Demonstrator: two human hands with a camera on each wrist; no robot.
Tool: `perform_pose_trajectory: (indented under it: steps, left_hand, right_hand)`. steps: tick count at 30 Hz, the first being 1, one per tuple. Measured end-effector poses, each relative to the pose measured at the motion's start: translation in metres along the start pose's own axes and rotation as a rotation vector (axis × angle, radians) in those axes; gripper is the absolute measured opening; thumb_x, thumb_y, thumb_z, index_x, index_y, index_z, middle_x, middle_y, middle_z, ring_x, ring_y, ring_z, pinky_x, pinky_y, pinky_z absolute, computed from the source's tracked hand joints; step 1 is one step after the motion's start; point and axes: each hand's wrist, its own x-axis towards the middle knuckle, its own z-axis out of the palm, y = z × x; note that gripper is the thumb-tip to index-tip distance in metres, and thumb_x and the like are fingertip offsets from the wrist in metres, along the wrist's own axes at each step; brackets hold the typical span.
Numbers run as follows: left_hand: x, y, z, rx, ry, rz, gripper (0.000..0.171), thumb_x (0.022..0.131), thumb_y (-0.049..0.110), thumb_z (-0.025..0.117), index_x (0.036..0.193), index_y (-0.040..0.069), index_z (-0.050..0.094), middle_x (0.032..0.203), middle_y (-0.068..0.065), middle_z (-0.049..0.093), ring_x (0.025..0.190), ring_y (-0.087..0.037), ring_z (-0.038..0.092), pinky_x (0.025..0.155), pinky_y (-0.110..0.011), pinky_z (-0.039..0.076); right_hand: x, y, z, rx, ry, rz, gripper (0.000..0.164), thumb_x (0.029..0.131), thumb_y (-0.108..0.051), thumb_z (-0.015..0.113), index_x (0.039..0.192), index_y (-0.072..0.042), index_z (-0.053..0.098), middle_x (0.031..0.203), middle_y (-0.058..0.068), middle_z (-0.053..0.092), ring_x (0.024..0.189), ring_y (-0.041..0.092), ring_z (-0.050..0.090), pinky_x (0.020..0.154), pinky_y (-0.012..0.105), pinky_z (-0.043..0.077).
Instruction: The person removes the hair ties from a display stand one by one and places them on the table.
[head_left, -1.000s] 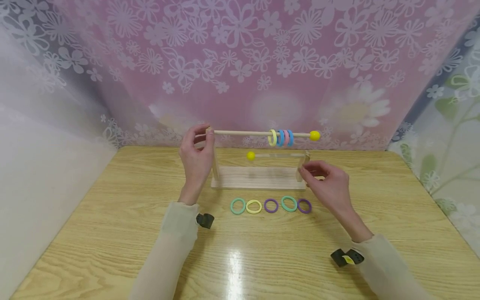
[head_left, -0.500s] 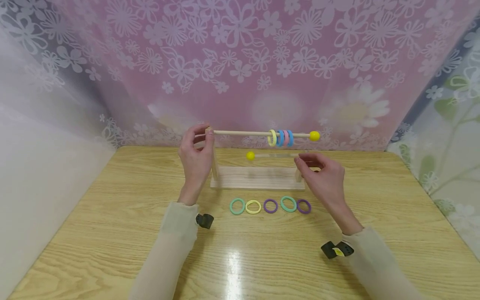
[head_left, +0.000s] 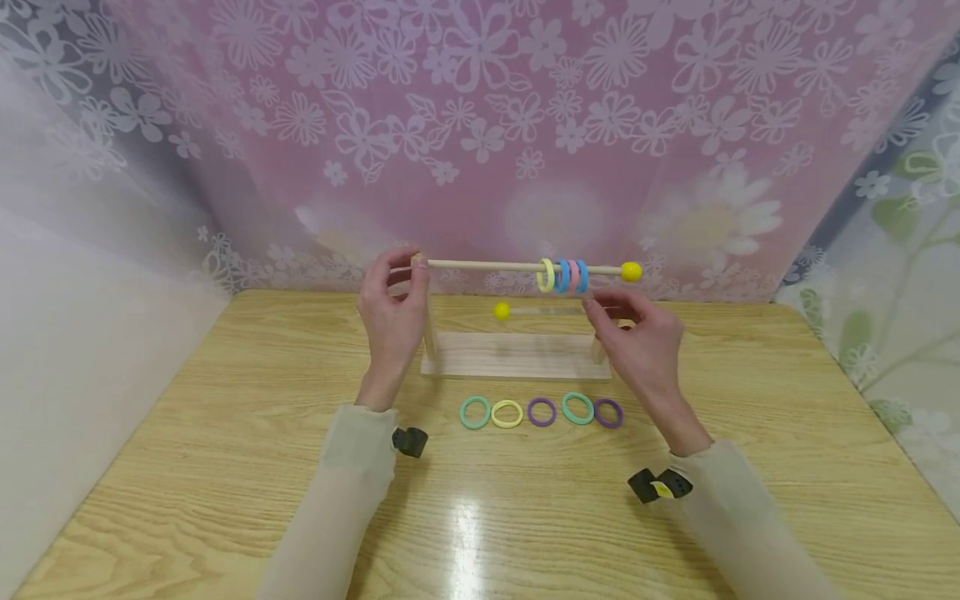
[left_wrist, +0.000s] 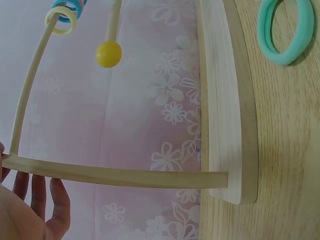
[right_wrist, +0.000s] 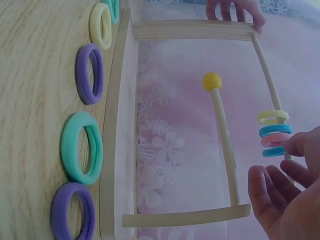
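My left hand holds the top of the left post of a wooden stand, where the upper rod joins it. On that rod, toward its yellow ball end, hang a yellow hair tie, two blue ones and a pink hair tie between the blues. My right hand is raised by the stand's right post, fingers loosely bent. In the right wrist view its thumb is beside the outer blue hair tie; whether it touches cannot be told. The lower rod carries no hair ties.
Several hair ties lie in a row before the stand: a green one, a purple one, a yellow one and others. Behind the wooden table hangs a pink floral curtain.
My right hand has moved up and left, from beside the right post to just below the hair ties on the upper rod. The left hand stays on its post.
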Motion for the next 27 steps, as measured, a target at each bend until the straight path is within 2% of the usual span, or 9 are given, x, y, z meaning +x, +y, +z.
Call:
perform_pose_trajectory:
  steps: [8, 15, 27]
  left_hand:
    - [0.0, -0.002, 0.0, -0.007, -0.003, 0.02, 0.025, 0.101, 0.024, 0.066, 0.117, 0.006, 0.072, 0.113, -0.012, 0.069, 0.096, -0.029, 0.071, 0.069, -0.039, 0.059]
    - [-0.001, -0.003, 0.0, 0.002, -0.008, 0.028, 0.027, 0.101, 0.025, 0.065, 0.119, 0.006, 0.071, 0.114, -0.012, 0.069, 0.097, -0.03, 0.07, 0.069, -0.024, 0.056]
    - [-0.001, -0.003, 0.0, 0.003, -0.012, 0.025, 0.026, 0.101, 0.025, 0.065, 0.119, 0.007, 0.071, 0.114, -0.012, 0.069, 0.098, -0.027, 0.07, 0.07, -0.031, 0.057]
  right_hand:
    - [0.004, 0.0, 0.007, 0.033, 0.021, -0.021, 0.018, 0.09, -0.014, 0.079, 0.105, -0.005, 0.079, 0.096, 0.016, 0.078, 0.077, -0.009, 0.063, 0.062, 0.007, 0.048]
    - [0.007, 0.0, 0.009, 0.015, 0.016, -0.024, 0.018, 0.092, -0.019, 0.077, 0.105, -0.006, 0.079, 0.094, 0.014, 0.079, 0.077, -0.011, 0.063, 0.062, 0.008, 0.049]
    - [0.009, -0.001, 0.014, 0.065, 0.039, -0.032, 0.016, 0.092, -0.015, 0.076, 0.102, -0.002, 0.079, 0.089, 0.017, 0.078, 0.073, -0.013, 0.064, 0.058, 0.008, 0.05]
